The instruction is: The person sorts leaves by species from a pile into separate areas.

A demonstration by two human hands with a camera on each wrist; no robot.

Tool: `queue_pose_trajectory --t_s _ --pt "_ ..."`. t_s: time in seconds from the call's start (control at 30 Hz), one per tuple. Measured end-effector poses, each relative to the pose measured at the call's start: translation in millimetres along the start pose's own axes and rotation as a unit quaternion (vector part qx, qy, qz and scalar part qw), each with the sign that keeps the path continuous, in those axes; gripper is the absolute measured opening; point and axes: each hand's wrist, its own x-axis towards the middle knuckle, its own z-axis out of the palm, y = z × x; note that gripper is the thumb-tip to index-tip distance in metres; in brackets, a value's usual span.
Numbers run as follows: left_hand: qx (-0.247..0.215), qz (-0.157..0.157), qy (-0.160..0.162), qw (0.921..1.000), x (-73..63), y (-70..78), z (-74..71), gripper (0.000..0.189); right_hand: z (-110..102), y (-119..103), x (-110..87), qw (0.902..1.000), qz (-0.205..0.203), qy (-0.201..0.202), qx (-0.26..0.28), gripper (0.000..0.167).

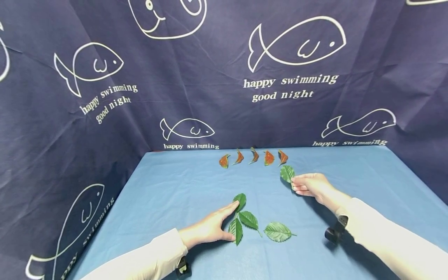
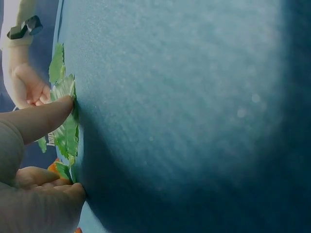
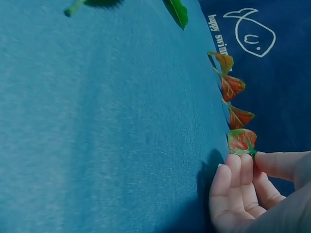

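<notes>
My right hand [image 1: 313, 186] pinches a green leaf [image 1: 287, 173] near its stem, between thumb and fingers, just in front of the right end of a row of red-orange leaves. Nearer to me, my left hand [image 1: 211, 228] spans a small cluster with its fingers extended. Its fingertips touch the upper green leaf [image 1: 240, 199], and its thumb lies on the lower green leaf [image 1: 236, 232]. Another green leaf [image 1: 249, 219] sits beside these two. To the right of the cluster a paler green leaf [image 1: 278, 232] lies apart, its stem pointing right.
Along the far edge of the blue cloth [image 1: 182, 175] stand several curled red-orange leaves [image 1: 268, 158] in a row. A dark blue curtain [image 1: 224, 93] with white fish drawings rises behind and at the sides. A black wrist camera [image 1: 334, 233] hangs by the right sleeve.
</notes>
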Motion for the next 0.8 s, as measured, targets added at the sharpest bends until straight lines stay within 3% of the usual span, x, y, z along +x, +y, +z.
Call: queue_pose_trajectory --t_s 0.13,0.33,0.57,0.8 --pt "0.002 0.001 0.005 1.0000 1.2 0.3 -0.6 0.098 -1.8 -1.8 8.6 0.9995 0.026 0.018 -0.007 0.044" --pt "-0.002 -0.002 -0.003 1.0000 0.6 -0.2 1.0 0.098 -4.9 0.1 14.7 0.9982 0.049 0.035 -0.005 0.038" --pt "-0.008 -0.005 -0.001 1.0000 0.3 -2.4 3.6 0.100 -6.8 4.0 19.7 0.9990 0.031 0.024 -0.022 0.036" --pt "-0.004 0.000 0.003 1.0000 1.0 -4.3 1.9 0.100 -5.7 1.1 22.2 0.9985 0.041 0.021 -0.029 0.038"
